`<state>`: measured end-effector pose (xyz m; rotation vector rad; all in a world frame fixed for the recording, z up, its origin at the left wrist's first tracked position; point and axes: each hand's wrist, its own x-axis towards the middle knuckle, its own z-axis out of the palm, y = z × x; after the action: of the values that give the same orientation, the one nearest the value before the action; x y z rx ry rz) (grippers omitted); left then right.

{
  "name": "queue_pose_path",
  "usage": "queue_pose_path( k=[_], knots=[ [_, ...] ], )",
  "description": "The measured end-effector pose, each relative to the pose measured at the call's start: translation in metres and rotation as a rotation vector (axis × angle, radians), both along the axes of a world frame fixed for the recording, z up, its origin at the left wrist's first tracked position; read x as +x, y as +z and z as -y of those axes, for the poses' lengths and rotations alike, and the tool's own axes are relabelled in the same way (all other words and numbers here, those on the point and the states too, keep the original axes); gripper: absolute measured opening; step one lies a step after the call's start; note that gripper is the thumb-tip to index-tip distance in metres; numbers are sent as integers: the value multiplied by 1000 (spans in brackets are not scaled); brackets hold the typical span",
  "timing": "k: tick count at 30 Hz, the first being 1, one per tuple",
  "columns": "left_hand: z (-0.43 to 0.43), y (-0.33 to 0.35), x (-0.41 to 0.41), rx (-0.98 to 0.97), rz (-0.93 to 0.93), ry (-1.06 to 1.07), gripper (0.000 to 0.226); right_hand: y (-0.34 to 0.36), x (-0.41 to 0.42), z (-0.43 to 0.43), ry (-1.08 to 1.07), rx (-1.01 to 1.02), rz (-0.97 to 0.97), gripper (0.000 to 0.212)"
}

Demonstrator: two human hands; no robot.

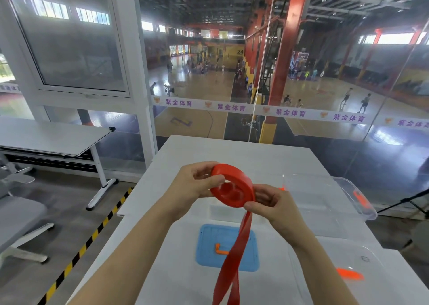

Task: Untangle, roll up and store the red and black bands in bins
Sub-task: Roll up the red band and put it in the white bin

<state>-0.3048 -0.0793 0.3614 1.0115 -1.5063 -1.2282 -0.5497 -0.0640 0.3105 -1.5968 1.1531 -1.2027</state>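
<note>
The red band (232,186) is partly wound into a thick flat coil, held in the air above the white table (232,151) between the person's two hands. The left hand (197,181) sits at 9 o'clock of the coil and grips its edge, fingers curled behind and the thumb lying across the near face. The right hand (271,202) is at 4 o'clock of the coil and pinches the band just where it leaves the roll. From that pinch the loose tail hangs toward 6 o'clock as two flat strands that run out of the bottom of the view.

Directly below the coil, at 6 o'clock, a blue lid (250,258) lies flat on the table with an orange handle (220,250) on top; the hanging tail crosses in front of it. At 3 o'clock of the coil stands a clear bin (325,195) with an orange latch (359,199) on its far end. A second clear bin (336,253) sits at 5 o'clock, near the table's right edge, with its own orange latch. What lies inside either bin cannot be told through the glare on the plastic.

At 9 o'clock, well apart, stand another white table (46,137) and a grey chair (18,211).
</note>
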Motion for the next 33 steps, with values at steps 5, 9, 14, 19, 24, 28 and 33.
queue_pose_path(
  k=[5, 9, 14, 19, 24, 28, 33],
  knots=[
    [7, -3, 15, 50, 250, -157, 33, 3, -1, 0, 12, -7, -128, 30],
    [12, 8, 17, -19, 541, -132, 45, 17, -2, 5, 2, -64, -287, 29],
    [5, 16, -7, -204, 768, -128, 58, 29, 0, 12, 64, -80, -470, 33],
    [5, 16, -5, -196, 653, -132, 38, 24, 0, 7, 75, -58, -356, 43],
    [2, 7, -6, -119, 314, -76, 26, 0, 3, -1, 18, -22, -68, 38],
    [-1, 3, -9, -14, 88, -67, 28, -2, 5, -5, -103, -51, 38, 32],
    [6, 4, -4, 30, 285, -135, 31, 14, -2, 1, -53, -69, -35, 29]
  ],
)
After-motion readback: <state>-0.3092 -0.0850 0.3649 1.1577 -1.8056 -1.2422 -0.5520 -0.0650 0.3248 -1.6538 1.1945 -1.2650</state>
